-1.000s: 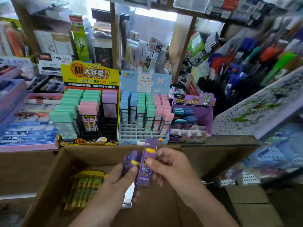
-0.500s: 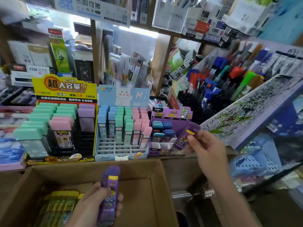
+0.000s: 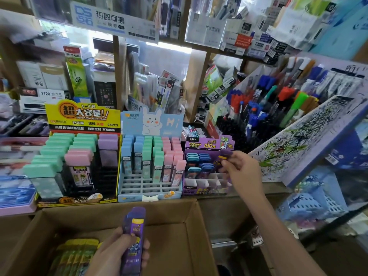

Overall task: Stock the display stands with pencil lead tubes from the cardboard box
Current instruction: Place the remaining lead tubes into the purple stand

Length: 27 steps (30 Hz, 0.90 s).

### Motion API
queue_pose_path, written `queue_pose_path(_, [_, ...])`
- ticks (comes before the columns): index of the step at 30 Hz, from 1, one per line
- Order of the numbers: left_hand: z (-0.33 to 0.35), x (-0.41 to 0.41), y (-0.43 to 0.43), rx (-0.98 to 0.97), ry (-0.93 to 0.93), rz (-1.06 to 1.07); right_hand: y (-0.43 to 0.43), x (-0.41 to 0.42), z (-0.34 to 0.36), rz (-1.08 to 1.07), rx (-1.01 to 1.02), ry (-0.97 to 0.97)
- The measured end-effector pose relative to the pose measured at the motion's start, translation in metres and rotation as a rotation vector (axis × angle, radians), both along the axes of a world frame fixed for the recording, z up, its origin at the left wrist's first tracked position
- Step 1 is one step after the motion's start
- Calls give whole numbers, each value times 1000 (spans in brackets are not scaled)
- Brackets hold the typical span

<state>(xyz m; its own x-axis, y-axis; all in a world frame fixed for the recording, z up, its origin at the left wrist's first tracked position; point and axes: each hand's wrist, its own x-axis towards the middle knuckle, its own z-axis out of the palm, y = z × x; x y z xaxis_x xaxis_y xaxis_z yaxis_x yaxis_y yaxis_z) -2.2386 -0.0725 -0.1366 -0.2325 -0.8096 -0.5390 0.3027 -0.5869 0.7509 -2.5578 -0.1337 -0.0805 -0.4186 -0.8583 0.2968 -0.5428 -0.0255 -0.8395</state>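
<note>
While pinching a tube (image 3: pixel 225 156) in the right hand (image 3: pixel 242 172), hovering at the stand (image 3: pixel 208 143) just left of it; gripping more tubes (image 3: pixel 134 240) in the left hand (image 3: pixel 119 253), over the box (image 3: pixel 179 216); judging stocking partway done; leaving slots (image 3: pixel 207 183) below the right hand unfilled.

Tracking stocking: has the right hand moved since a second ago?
Yes: the right hand went from the brown cardboard box to the purple display stand.
</note>
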Motion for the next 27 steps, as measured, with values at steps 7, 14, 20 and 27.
queue_pose_path(7, [-5,3,-1,-19,12,-36,-7,5,-10,-43,124,51])
queue_pose_path(14, [-10,2,-2,-34,-9,-52,-17,8,-8,-109,250,269])
queue_pose_path(20, [-9,2,0,-35,7,-40,-21,9,-11,-196,219,405])
queue_pose_path(27, [-10,-1,4,-104,7,-36,-13,6,-12,-254,61,278])
